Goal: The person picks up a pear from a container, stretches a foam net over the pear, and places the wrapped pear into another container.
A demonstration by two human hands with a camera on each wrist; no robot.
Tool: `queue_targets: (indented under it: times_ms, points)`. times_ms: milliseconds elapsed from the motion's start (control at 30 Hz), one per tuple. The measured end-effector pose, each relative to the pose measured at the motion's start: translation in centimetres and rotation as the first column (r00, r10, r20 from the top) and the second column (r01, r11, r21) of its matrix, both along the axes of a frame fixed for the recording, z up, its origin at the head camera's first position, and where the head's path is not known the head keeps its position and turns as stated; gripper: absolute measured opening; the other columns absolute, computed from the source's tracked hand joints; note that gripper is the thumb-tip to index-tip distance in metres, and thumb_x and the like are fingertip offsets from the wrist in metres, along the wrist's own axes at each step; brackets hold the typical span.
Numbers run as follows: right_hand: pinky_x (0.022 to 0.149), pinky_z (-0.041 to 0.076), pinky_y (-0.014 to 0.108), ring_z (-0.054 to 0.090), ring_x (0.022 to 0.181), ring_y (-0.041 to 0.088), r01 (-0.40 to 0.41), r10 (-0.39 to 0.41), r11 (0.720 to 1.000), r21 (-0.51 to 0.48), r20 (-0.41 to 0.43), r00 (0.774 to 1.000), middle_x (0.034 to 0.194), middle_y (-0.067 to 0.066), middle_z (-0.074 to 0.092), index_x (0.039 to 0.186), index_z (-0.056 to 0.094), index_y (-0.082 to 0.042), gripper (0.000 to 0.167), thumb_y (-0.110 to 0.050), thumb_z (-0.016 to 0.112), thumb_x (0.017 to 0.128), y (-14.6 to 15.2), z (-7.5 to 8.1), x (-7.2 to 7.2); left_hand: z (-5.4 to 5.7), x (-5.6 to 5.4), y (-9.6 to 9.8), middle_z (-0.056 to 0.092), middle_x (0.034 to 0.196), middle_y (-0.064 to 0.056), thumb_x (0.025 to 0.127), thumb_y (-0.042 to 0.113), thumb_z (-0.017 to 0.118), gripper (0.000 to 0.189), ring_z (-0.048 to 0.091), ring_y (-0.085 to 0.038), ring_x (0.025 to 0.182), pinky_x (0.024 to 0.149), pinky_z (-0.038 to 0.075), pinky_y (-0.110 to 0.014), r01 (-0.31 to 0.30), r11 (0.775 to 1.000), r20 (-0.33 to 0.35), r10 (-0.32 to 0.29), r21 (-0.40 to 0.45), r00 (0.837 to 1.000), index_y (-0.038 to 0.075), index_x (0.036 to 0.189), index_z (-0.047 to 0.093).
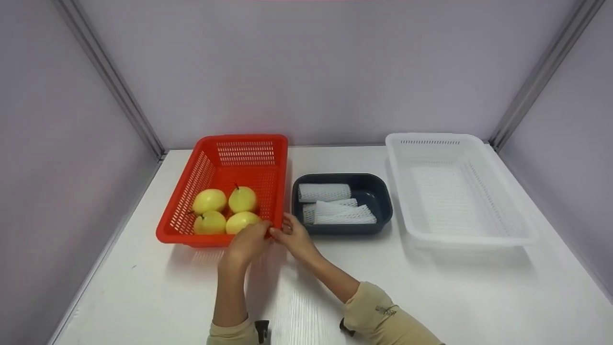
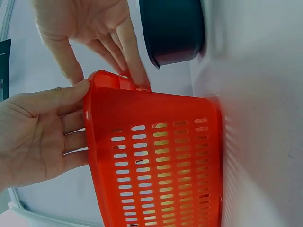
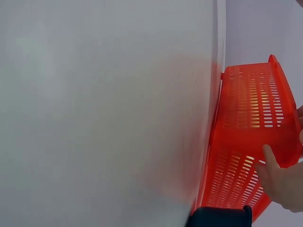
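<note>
Where the near right corner of the red plastic basket (image 1: pixel 191 238) comes toward you, both of your hands meet it. Your left grip (image 1: pixel 246 247) is narrow and holds the near rim just left of that corner, the thumb on one side of the rim and the fingers on the other. Your right grip (image 1: pixel 298 240) takes the corner itself, thumb at the near end and fingers along the right side, so the basket's edge lies between them. The basket stands on the left part of the white tabletop (image 1: pixel 297 302), reaching away from your hands and to their left. Four yellow-green pears (image 1: pixel 210 200) lie in its near half, the nearest one on the right just beside your left fingers.

To the right of the basket, near your right fingers, sits a dark tub (image 1: pixel 342 229) with white foam net sleeves (image 1: pixel 324 192) lying in it. Further right, well apart from your hands, is a white plastic basket (image 1: pixel 474 240).

As for writing, your right tan sleeve (image 1: pixel 407 328) carries small dark lettering near its cuff, too small and blurred for you to read.
</note>
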State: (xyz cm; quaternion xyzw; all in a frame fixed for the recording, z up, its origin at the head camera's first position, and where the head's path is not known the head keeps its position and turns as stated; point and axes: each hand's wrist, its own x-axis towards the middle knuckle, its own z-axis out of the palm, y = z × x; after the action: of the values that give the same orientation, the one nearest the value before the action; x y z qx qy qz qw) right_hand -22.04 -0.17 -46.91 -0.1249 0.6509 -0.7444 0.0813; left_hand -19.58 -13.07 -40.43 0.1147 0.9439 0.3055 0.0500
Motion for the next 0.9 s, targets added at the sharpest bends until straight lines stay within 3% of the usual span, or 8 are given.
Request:
queue_targets:
  times_ms: [167, 333, 533, 667, 900]
  points:
    - [0.084, 0.047, 0.034, 0.052, 0.109, 0.034, 0.017, -0.016, 0.999, -0.041, 0.019, 1.0, 0.123, 0.03, 0.047, 0.127, 0.036, 0.016, 0.048, 0.001, 0.059, 0.087, -0.4, 0.0, 0.0, 0.0, 0.0, -0.6, 0.062, 0.097, -0.01, 0.088, 0.007, 0.059, 0.023, 0.057, -0.025, 0.086, 0.081, 0.046, -0.042, -0.004, 0.997, 0.029, 0.002, 0.077, 1.0, -0.001, 0.11, 0.061]
    - [0.086, 0.046, 0.036, 0.054, 0.107, 0.031, 0.007, -0.005, 0.998, -0.056, 0.03, 1.0, 0.119, 0.026, 0.052, 0.125, 0.038, 0.016, 0.045, 0.001, 0.057, 0.087, -0.5, -0.2, -0.1, 0.0, -0.2, -1.3, 0.062, 0.103, -0.011, 0.09, 0.01, 0.057, 0.029, 0.057, -0.026, 0.091, 0.083, 0.045, -0.043, -0.065, 0.992, 0.068, 0.057, 0.111, 0.996, -0.002, 0.117, 0.057]
    - [0.088, 0.044, 0.04, 0.051, 0.109, 0.037, -0.013, 0.016, 0.998, -0.059, 0.045, 0.999, 0.121, 0.029, 0.048, 0.128, 0.035, 0.015, 0.047, 0.0, 0.056, 0.088, -0.6, -0.3, 0.2, -0.3, -1.0, -2.8, 0.051, 0.121, -0.024, 0.09, 0.009, 0.054, 0.04, 0.044, -0.038, 0.112, 0.093, 0.035, -0.052, -0.197, 0.98, -0.008, 0.196, -0.009, 0.98, -0.008, 0.126, 0.047]
    - [0.087, 0.045, 0.037, 0.049, 0.111, 0.04, -0.019, 0.021, 0.999, -0.042, 0.047, 0.999, 0.122, 0.031, 0.046, 0.128, 0.034, 0.014, 0.047, 0.0, 0.056, 0.089, -0.6, 0.0, 0.3, -0.6, -1.8, -3.6, 0.039, 0.131, -0.031, 0.087, 0.009, 0.06, 0.051, 0.033, -0.046, 0.12, 0.094, 0.032, -0.055, -0.235, 0.968, -0.038, 0.232, -0.091, 0.972, -0.012, 0.129, 0.04]
    - [0.088, 0.044, 0.038, 0.05, 0.11, 0.037, -0.038, 0.038, 0.999, -0.005, 0.069, 0.997, 0.124, 0.032, 0.045, 0.13, 0.03, 0.014, 0.049, 0.001, 0.054, 0.09, -0.4, 0.2, -0.1, -1.0, -3.3, -4.0, 0.034, 0.132, -0.033, 0.087, 0.012, 0.062, 0.058, 0.034, -0.048, 0.118, 0.093, 0.034, -0.055, -0.224, 0.967, 0.066, 0.233, -0.118, 0.97, -0.012, 0.133, 0.034]
